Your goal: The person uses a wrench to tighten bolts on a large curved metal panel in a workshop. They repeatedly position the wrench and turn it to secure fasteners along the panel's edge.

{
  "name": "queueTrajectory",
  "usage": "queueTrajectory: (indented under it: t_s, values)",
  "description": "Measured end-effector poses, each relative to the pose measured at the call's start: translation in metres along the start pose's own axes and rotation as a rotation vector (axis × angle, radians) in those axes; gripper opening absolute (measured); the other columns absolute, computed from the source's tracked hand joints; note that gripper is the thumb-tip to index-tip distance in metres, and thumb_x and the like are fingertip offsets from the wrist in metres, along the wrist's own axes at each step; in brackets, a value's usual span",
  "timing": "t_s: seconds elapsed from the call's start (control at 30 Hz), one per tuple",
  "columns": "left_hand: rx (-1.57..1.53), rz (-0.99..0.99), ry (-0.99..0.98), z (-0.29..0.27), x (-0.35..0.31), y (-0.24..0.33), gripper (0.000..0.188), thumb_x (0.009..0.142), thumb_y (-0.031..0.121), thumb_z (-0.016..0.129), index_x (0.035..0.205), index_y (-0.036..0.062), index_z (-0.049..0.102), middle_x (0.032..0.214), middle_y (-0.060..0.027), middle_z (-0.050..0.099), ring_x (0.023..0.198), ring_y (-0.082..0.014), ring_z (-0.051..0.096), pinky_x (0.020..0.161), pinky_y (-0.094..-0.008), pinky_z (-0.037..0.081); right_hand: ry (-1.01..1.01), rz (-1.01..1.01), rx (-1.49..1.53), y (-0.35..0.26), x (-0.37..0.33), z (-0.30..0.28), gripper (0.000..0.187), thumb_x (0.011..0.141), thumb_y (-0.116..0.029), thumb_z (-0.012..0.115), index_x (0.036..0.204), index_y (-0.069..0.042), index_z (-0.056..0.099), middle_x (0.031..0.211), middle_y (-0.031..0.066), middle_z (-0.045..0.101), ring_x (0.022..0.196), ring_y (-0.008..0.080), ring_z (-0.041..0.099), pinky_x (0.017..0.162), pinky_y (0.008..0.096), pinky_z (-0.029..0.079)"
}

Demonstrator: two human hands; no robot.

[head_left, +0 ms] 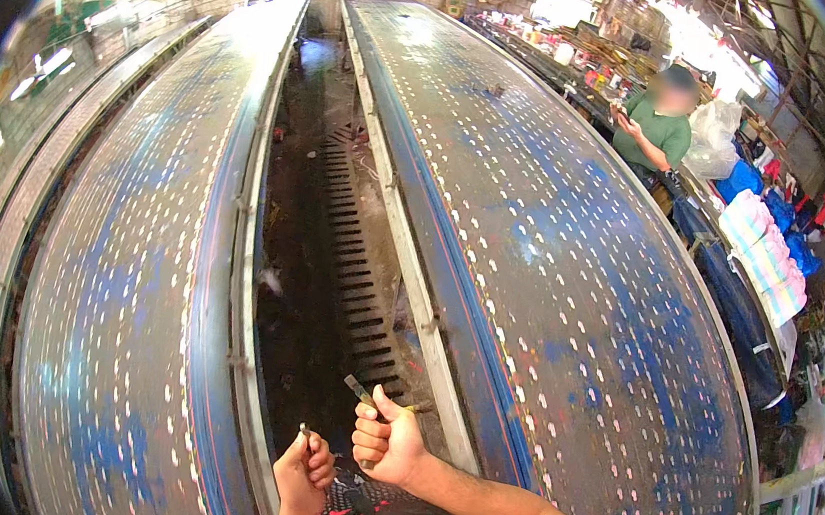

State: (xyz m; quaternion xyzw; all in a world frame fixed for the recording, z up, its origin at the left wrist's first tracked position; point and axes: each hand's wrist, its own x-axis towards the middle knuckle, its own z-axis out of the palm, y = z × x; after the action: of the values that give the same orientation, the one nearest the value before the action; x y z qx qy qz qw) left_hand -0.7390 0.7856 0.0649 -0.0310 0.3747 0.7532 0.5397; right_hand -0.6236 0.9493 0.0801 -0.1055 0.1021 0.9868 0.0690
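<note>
Grey tables (572, 274), dark gap (294, 215) between — right hand (391, 444) gripping stick (357, 389), person (663, 131) beyond.

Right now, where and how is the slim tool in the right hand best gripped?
Probably just behind its exposed end, from the right: the slim tool is narrow and slants up-left out of the right hand, so a curled grip can wrap it, leaving that end clear. The hand hides part.
</note>
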Motion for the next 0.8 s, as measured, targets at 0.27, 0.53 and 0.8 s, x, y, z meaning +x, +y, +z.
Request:
queueTrajectory:
  t_s: [0.27, 0.53, 0.8]
  values:
    - [-0.075, -0.014, -0.15, 0.05, 0.235, 0.107, 0.038, 0.111, 0.043, 0.053, 0.089, 0.012, 0.055, 0.069, 0.0012, 0.046, 0.052, -0.0087, 0.036, 0.044, -0.025, 0.028, 0.365, -0.145, -0.092, -0.142, 0.161, 0.02, 0.041, 0.114, -0.046, 0.056, 0.093, -0.011, 0.056, 0.057, -0.0088, 0.031, 0.047, 0.0071, 0.029, 0.045, 0.0261, 0.025]
    - [0.46, 0.111, -0.137, 0.146, 0.47, 0.26, 0.032, 0.109, 0.037, 0.063, 0.09, 0.0122, 0.058, 0.074, 0.0019, 0.054, 0.055, -0.0058, 0.043, 0.048, -0.023, 0.031, 0.259, -0.357, -2.013, -0.308, 0.311, 0.113, 0.06, 0.111, -0.06, 0.055, 0.099, -0.005, 0.075, 0.079, 0.0012, 0.065, 0.075, 0.0141, 0.061, 0.07, 0.0356, 0.049]
    - [0.559, 0.175, 0.04, 0.16, 0.669, 0.336, 0.02, 0.103, 0.024, 0.076, 0.098, 0.0101, 0.063, 0.067, 0.0082, 0.049, 0.05, -0.0021, 0.037, 0.046, -0.0231, 0.024, 0.279, -0.292, -1.823, -0.448, 0.509, 0.177, 0.057, 0.109, -0.059, 0.059, 0.1, -0.009, 0.084, 0.088, 0.0046, 0.073, 0.084, 0.0139, 0.067, 0.079, 0.0328, 0.052]
